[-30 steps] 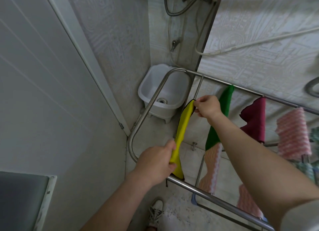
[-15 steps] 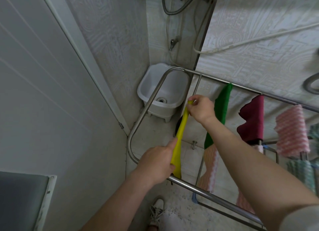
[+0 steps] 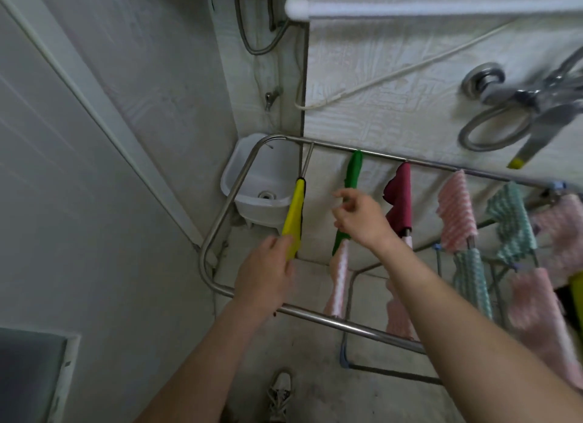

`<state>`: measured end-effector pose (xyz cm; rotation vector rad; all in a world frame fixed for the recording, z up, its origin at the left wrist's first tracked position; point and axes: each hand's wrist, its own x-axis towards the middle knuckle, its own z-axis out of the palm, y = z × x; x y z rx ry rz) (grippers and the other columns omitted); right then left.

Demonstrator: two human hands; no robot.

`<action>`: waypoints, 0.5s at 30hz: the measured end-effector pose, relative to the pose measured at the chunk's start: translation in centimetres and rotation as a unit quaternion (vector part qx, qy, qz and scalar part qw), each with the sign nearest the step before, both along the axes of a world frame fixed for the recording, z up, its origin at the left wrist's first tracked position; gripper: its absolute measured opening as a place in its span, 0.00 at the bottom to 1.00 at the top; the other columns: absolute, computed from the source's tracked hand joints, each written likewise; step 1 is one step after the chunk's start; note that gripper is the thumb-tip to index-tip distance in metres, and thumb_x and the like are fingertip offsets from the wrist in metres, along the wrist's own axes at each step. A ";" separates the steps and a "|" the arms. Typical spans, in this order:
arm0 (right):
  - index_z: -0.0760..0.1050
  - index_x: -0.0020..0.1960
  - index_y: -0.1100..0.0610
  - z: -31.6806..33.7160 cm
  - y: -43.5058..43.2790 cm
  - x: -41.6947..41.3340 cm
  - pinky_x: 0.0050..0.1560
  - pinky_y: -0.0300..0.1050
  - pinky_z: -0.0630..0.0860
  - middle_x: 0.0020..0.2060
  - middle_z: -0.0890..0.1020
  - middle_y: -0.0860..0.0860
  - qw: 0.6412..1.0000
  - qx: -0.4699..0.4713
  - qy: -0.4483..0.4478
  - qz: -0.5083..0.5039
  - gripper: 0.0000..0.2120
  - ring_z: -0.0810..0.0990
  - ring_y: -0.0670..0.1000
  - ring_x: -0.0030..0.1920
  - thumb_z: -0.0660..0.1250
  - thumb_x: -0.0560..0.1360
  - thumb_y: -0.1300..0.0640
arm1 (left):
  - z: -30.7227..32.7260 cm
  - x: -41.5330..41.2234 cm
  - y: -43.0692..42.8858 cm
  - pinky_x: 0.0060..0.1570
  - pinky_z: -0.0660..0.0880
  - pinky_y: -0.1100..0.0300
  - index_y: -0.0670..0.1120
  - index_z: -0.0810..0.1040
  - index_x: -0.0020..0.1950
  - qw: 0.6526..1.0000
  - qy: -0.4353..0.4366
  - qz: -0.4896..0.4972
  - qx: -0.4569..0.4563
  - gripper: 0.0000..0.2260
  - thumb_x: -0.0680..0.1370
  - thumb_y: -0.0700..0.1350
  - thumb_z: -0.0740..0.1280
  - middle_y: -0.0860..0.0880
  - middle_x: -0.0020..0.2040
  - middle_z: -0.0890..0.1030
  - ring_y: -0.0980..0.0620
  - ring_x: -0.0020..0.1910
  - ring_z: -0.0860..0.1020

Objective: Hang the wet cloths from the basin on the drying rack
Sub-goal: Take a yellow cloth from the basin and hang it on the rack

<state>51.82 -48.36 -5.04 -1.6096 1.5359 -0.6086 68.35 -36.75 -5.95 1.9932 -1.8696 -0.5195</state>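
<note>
Yellow cloth (image 3: 295, 215) hangs over a steel drying rack (image 3: 220, 208) rod, its lower end at the left hand (image 3: 265, 279). Right hand (image 3: 358, 220), fingers spread and holding nothing, hovers before the green cloth (image 3: 353, 178). Maroon cloth (image 3: 402, 190) hangs rightward; white basin (image 3: 252, 206) stands behind.

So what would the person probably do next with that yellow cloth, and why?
Probably let go with the left hand and draw it back. The yellow cloth already hangs over a rod of the drying rack, the right hand is open and off it, and only the left grip touches its lower end. The white basin looks empty.
</note>
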 end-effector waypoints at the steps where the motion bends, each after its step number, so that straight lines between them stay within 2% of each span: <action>1: 0.75 0.60 0.55 0.2 0.9 -0.8 0.51 0.59 0.79 0.42 0.81 0.58 1.000 -0.008 -0.002 -0.009 0.13 0.82 0.60 0.44 0.64 0.76 0.60 | 0.3 -0.7 0.1 0.44 0.74 0.53 0.50 0.73 0.63 0.999 0.019 -0.001 -0.028 0.14 0.77 0.45 0.62 0.48 0.54 0.76 0.47 0.50 0.76; 3: 0.78 0.48 0.49 0.8 2.6 -2.9 0.48 0.59 0.80 0.37 0.81 0.53 0.999 -0.025 -0.009 -0.031 0.07 0.83 0.58 0.40 0.65 0.74 0.59 | 1.1 -2.6 0.5 0.40 0.73 0.57 0.49 0.78 0.58 0.995 0.055 -0.017 -0.078 0.11 0.78 0.44 0.62 0.49 0.49 0.80 0.50 0.44 0.77; 5: 0.78 0.41 0.51 1.8 4.8 -6.0 0.46 0.57 0.81 0.34 0.81 0.54 0.997 -0.028 -0.034 -0.060 0.07 0.81 0.55 0.35 0.65 0.75 0.61 | 2.2 -5.7 1.2 0.39 0.72 0.60 0.47 0.81 0.52 0.987 0.106 -0.049 -0.113 0.08 0.77 0.41 0.63 0.50 0.45 0.82 0.53 0.41 0.77; 7: 0.79 0.41 0.59 2.6 6.7 -7.0 0.42 0.51 0.78 0.34 0.81 0.58 0.996 -0.041 -0.047 -0.061 0.07 0.79 0.51 0.33 0.64 0.77 0.62 | 2.9 -7.2 1.8 0.39 0.73 0.61 0.47 0.82 0.48 0.979 0.157 -0.049 -0.121 0.08 0.76 0.40 0.64 0.51 0.42 0.83 0.54 0.39 0.78; 8: 0.79 0.41 0.58 3.2 9.1 -10.2 0.40 0.47 0.77 0.33 0.81 0.56 0.994 -0.054 -0.046 -0.088 0.08 0.78 0.48 0.32 0.64 0.77 0.62 | 3.8 -10.4 2.8 0.38 0.73 0.61 0.47 0.82 0.46 0.973 0.180 -0.070 -0.124 0.07 0.75 0.40 0.64 0.52 0.39 0.82 0.56 0.37 0.78; 11: 0.77 0.35 0.48 3.8 12.3 -13.0 0.36 0.40 0.74 0.29 0.80 0.47 0.988 -0.074 -0.072 -0.115 0.14 0.76 0.41 0.28 0.66 0.76 0.63 | 5.0 -13.4 3.8 0.32 0.68 0.67 0.49 0.81 0.43 0.964 0.218 -0.079 -0.128 0.09 0.75 0.37 0.65 0.57 0.31 0.77 0.60 0.32 0.74; 13: 0.78 0.35 0.50 4.3 14.8 -16.4 0.36 0.34 0.72 0.28 0.79 0.48 0.980 -0.073 -0.099 -0.159 0.12 0.76 0.41 0.27 0.66 0.76 0.62 | 6.2 -16.7 4.7 0.30 0.64 0.70 0.52 0.81 0.42 0.958 0.238 -0.114 -0.115 0.10 0.75 0.37 0.65 0.58 0.30 0.76 0.62 0.29 0.72; 15: 0.79 0.37 0.54 5.4 18.1 -20.4 0.42 0.24 0.68 0.27 0.80 0.52 0.966 -0.085 -0.112 -0.217 0.09 0.76 0.45 0.29 0.66 0.76 0.61 | 7.1 -20.7 5.5 0.30 0.66 0.70 0.57 0.80 0.40 0.944 0.266 -0.172 -0.093 0.14 0.74 0.37 0.66 0.57 0.30 0.77 0.61 0.29 0.73</action>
